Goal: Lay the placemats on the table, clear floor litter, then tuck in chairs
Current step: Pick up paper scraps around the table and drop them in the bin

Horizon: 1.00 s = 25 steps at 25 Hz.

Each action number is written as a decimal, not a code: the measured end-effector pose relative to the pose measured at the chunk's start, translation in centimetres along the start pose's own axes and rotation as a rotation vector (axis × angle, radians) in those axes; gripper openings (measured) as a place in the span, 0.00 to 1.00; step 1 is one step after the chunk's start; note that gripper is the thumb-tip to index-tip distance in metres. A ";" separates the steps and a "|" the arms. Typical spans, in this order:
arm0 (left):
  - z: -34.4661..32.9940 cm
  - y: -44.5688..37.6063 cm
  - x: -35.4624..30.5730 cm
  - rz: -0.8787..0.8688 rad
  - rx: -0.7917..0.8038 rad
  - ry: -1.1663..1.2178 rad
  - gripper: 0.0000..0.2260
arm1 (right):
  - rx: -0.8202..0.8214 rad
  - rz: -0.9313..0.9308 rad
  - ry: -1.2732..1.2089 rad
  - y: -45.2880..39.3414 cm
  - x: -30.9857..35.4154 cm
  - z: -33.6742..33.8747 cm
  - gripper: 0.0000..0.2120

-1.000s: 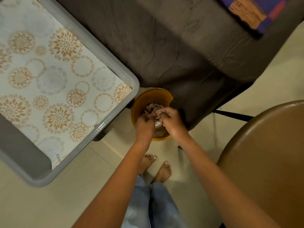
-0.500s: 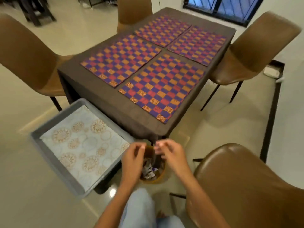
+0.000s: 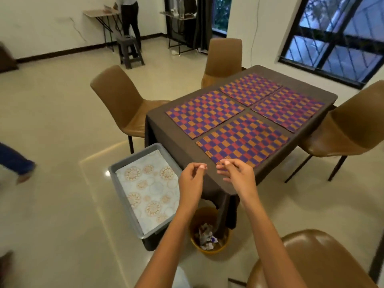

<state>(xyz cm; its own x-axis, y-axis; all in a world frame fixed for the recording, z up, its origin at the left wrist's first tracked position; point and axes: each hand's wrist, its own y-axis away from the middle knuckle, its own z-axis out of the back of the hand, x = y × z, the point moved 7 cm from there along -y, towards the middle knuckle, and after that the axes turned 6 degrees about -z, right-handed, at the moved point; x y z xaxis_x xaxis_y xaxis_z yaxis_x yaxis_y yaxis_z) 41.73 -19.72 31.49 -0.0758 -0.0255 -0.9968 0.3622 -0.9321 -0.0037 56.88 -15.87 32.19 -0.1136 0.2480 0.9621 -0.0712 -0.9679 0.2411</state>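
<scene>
Several checked purple-and-orange placemats (image 3: 243,140) lie flat on the table, which wears a dark brown cloth (image 3: 166,129). An orange bin (image 3: 209,247) with crumpled litter (image 3: 206,236) stands on the floor under the table's near corner. My left hand (image 3: 192,179) and my right hand (image 3: 236,175) hover side by side above the table's near edge, fingers loosely curled, holding nothing. Brown chairs stand pulled out: one at the left (image 3: 122,102), one at the far end (image 3: 224,59), one at the right (image 3: 351,129), one close at the bottom right (image 3: 320,260).
A grey tray (image 3: 133,221) lined with a floral sheet sits on the floor left of the bin. A person stands by a folding table at the back wall (image 3: 128,17), with a dark stool (image 3: 129,50) nearby. Someone's leg (image 3: 14,163) shows at the left edge.
My hands have come up out of the orange bin and now hover over the table's edge, holding nothing. The view has lifted from the floor to the whole table and room.
</scene>
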 end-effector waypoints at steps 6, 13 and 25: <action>7.3 -1.3 1.2 0.058 -0.132 0.016 0.08 | 0.075 -0.066 0.031 0.0 -1.0 -7.1 0.07; 18.4 -6.3 3.1 0.068 -0.184 0.009 0.08 | 0.126 -0.109 0.029 -0.1 -0.9 -20.0 0.08; 39.8 -18.6 5.1 0.083 -0.213 0.003 0.07 | 0.136 -0.030 0.071 -3.9 2.7 -45.0 0.11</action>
<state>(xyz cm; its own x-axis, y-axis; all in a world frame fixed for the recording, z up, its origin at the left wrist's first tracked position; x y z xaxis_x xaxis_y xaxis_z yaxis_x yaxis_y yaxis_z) -2.32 -16.89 29.67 -0.0351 -0.0972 -0.9946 0.5547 -0.8298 0.0615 12.25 -9.57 28.07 -0.1835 0.2748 0.9438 0.0591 -0.9553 0.2897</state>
